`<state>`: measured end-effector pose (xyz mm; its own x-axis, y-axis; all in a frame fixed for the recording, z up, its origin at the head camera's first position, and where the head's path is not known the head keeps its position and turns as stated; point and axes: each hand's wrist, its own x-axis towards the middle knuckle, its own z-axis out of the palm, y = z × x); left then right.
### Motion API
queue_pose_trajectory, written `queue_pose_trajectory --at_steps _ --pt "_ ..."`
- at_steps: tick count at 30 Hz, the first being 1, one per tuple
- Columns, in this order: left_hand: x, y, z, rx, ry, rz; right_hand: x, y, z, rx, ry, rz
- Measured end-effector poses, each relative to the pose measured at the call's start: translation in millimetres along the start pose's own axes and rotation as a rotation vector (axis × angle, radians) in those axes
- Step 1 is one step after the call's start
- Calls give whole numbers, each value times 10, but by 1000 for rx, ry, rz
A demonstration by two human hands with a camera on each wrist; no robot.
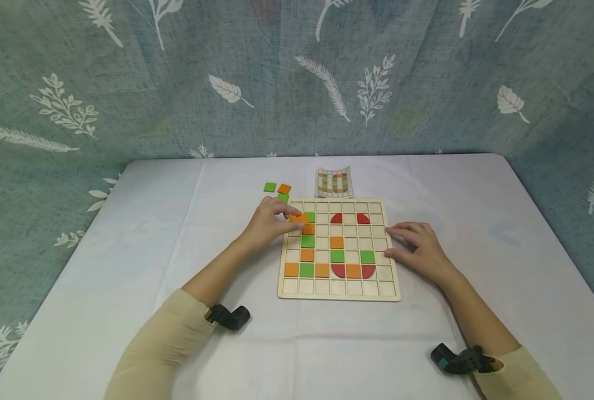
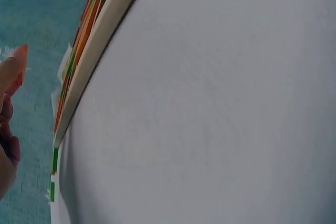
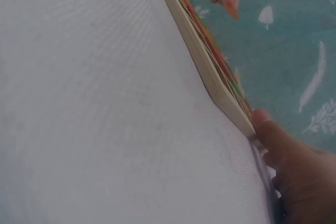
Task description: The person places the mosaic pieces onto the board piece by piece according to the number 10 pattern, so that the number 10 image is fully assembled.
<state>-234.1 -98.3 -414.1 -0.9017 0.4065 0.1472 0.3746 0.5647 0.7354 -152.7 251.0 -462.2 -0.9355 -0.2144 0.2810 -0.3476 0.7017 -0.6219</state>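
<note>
My left hand (image 1: 270, 220) is over the upper left of a wooden grid board (image 1: 339, 295), pinching an orange square tile (image 2: 23, 59) between thumb and fingers. In the right wrist view the same tile (image 3: 231, 11) shows raised above the board. Green and orange square tiles fill part of the board's left columns, and red rounded pieces (image 1: 338, 271) sit with others to the right. At the board's right edge, my right hand (image 1: 422, 250) rests with thumb and index finger spread apart, their tips at the rim.
Loose green (image 1: 269, 187) and orange (image 1: 284, 189) tiles lie beyond the board's upper left corner. A patterned card (image 1: 334, 182) with a coloured grid stands behind the board. White cloth (image 1: 126, 333) covers the table, and a leaf-print curtain (image 1: 256, 61) hangs behind.
</note>
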Motion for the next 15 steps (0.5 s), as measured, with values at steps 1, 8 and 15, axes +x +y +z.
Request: queue_pose_trajectory --at_steps 1,8,15 --pt "8 17 20 -4 1 4 0 4 1 0 1 -1" --pt "50 135 181 23 -9 62 6 13 7 1 8 -18" --pt "51 219 381 95 -20 177 7 12 7 -4 15 -31"
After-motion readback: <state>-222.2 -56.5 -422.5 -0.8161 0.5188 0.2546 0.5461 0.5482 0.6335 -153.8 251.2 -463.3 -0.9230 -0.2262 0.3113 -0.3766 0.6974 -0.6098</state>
